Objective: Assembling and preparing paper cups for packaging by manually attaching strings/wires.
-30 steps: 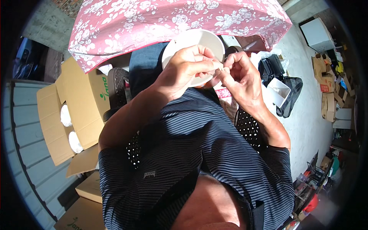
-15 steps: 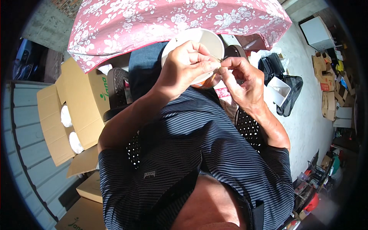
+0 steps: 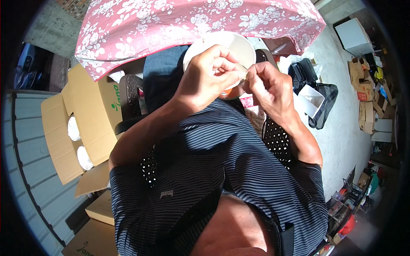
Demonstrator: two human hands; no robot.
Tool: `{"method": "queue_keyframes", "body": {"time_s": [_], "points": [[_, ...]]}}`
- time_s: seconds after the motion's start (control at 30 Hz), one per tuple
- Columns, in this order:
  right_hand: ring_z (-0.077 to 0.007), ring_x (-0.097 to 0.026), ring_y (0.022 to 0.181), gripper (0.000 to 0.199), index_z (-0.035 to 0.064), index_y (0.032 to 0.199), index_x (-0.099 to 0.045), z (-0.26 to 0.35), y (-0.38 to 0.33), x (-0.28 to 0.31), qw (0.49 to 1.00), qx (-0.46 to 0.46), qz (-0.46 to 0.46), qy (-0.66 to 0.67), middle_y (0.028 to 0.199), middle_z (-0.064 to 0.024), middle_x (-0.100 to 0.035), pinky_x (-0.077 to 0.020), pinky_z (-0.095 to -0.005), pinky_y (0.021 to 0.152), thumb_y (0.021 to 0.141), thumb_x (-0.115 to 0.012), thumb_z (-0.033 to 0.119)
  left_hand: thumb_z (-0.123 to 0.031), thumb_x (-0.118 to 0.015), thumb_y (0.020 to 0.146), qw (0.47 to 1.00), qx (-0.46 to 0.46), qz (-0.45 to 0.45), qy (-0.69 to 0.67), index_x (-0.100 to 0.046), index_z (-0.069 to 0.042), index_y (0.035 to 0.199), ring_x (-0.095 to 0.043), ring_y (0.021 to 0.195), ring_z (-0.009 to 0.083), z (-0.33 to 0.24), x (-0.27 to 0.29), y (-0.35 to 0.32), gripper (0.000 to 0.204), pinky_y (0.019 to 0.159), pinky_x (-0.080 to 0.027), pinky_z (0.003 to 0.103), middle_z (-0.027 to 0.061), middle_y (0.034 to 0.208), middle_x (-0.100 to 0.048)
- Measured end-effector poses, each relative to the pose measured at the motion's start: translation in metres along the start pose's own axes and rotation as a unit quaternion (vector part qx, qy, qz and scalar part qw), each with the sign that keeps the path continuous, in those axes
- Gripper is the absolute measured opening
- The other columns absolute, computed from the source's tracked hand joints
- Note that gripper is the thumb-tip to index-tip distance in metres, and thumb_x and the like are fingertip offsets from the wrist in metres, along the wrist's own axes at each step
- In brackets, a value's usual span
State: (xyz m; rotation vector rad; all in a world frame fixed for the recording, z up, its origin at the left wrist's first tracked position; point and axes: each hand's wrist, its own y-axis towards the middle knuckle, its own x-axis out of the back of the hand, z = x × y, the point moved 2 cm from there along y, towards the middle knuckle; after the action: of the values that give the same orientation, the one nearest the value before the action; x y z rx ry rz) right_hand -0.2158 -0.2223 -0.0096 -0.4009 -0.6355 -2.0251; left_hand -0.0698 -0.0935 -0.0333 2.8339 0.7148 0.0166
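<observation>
My left hand (image 3: 204, 78) and my right hand (image 3: 272, 88) meet fingertip to fingertip above my lap. Between them is a small, thin, pale piece (image 3: 243, 67), too small to name. My left thumb and index finger pinch at it, and the right thumb and forefinger are closed at its other side. Under the hands sits a round white container (image 3: 241, 45), partly hidden by my left hand. Something orange-red (image 3: 229, 91) shows just below the fingers, mostly covered.
A table with a pink floral cloth (image 3: 166, 30) stands ahead. Open cardboard boxes (image 3: 92, 119) are at left. On the floor at right lie a white square bin (image 3: 310, 101) and a black bag (image 3: 328, 106). Clutter lines the far right, beside a white box (image 3: 352, 36).
The white container has shifted slightly right. My right fingers have curled in a little and changed their hold. An orange strip seen below the fingers earlier no longer shows in the same way.
</observation>
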Motion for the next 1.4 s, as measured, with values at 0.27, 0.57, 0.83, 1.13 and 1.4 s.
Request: {"method": "queue_keyframes", "body": {"time_s": [0.27,0.57,0.83,1.13,1.4], "points": [[-0.0083,-0.055,0.053,0.036,-0.0037,0.106,-0.059,0.003,0.009,0.009,0.913,-0.198,0.131,0.332,0.081,-0.0082,-0.069,-0.0559,-0.0263,0.06,0.11,-0.051,0.031,-0.002,-0.069,0.096,0.997,0.056,0.045,-0.003,-0.059,0.003,0.115,-0.069,0.097,0.013,-0.007,0.003,0.0,0.022,0.089,-0.057,0.027,0.01,0.102,-0.071],[-0.0033,-0.059,0.057,0.019,-0.0022,0.103,-0.064,0.002,0.002,0.0,0.98,-0.128,0.034,0.146,0.078,-0.0029,-0.07,-0.0433,-0.0194,0.045,0.104,-0.064,0.017,-0.003,-0.068,0.096,0.996,0.057,0.028,-0.065,-0.057,0.007,0.115,-0.071,0.092,0.0147,-0.001,0.006,0.002,0.024,0.081,-0.058,0.027,0.0139,0.098,-0.072],[-0.009,-0.062,0.059,0.029,-0.0037,0.11,-0.061,0.003,0.006,0.006,0.934,-0.161,0.065,0.311,0.086,-0.0087,-0.07,-0.049,-0.0206,0.052,0.11,-0.054,0.024,0.0,-0.065,0.098,0.989,0.097,0.064,-0.092,-0.057,0.004,0.117,-0.068,0.105,0.0165,-0.008,0.006,0.003,0.022,0.095,-0.056,0.029,0.0125,0.108,-0.069],[-0.0056,-0.061,0.055,0.021,-0.0037,0.104,-0.063,0.004,-0.001,0.002,0.99,-0.079,0.037,0.113,0.081,-0.0065,-0.073,-0.0479,-0.0206,0.047,0.106,-0.059,0.017,-0.002,-0.066,0.098,0.986,0.122,0.073,-0.087,-0.057,0.003,0.119,-0.068,0.106,0.0167,-0.009,0.004,0.001,0.023,0.094,-0.055,0.03,0.0122,0.109,-0.069],[-0.0095,-0.061,0.056,0.029,-0.0036,0.113,-0.057,0.011,0.004,0.004,0.941,-0.151,0.037,0.299,0.084,-0.0108,-0.071,-0.0476,-0.0208,0.049,0.112,-0.045,0.023,-0.003,-0.065,0.098,0.986,0.107,0.069,-0.103,-0.057,0.003,0.119,-0.067,0.105,0.0155,-0.005,0.007,0.001,0.023,0.093,-0.055,0.029,0.0127,0.109,-0.069]]}}
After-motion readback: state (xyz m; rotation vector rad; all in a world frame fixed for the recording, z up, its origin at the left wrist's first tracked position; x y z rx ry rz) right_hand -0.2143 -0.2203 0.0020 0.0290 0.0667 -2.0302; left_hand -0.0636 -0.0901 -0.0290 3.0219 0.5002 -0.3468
